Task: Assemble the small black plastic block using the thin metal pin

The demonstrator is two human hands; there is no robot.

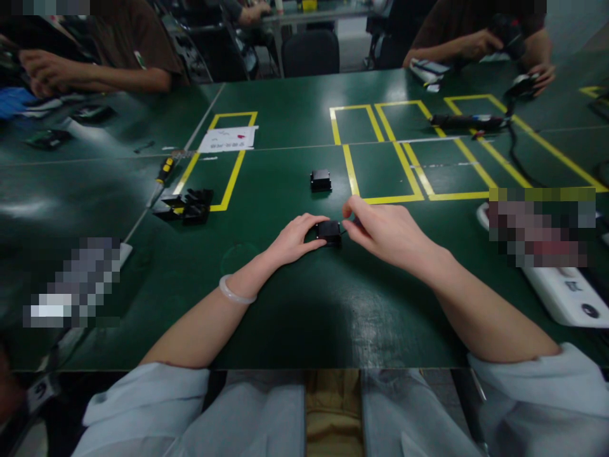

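A small black block-shaped part [329, 232] lies on the green table in front of me. My left hand [299, 238] grips its left side between thumb and fingers. To the right of it, my right hand [380, 228] is closed in a pinch, with a thin dark piece at the fingertips pointing at the part's right side; what that piece is I cannot make out. A second, similar black part [320, 180] sits a little farther back, touched by neither hand.
Black plastic pieces [188, 207] and a yellow-black screwdriver [165, 170] lie to the left. Yellow tape frames and a paper label [228, 139] mark the green table [285, 311]. A white device [566, 292] is at right, a dark cylindrical tool [469, 121] farther back. Co-workers sit opposite.
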